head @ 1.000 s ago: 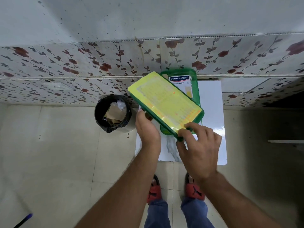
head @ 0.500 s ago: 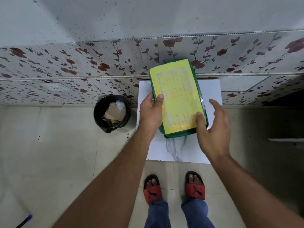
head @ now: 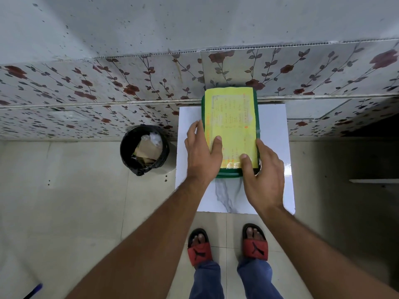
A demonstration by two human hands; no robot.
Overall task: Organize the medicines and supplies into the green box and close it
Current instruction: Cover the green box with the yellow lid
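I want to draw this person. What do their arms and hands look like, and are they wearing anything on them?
Both arms are bare, with no sleeves showing. The left hand and right hand have no gloves, and I see no rings, watch or bracelet. Fingernails are short.

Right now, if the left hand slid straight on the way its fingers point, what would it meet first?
The left hand points away toward the floral wall, alongside the green box. The white tabletop ahead looks free, so probably the wall first; depth is unclear.
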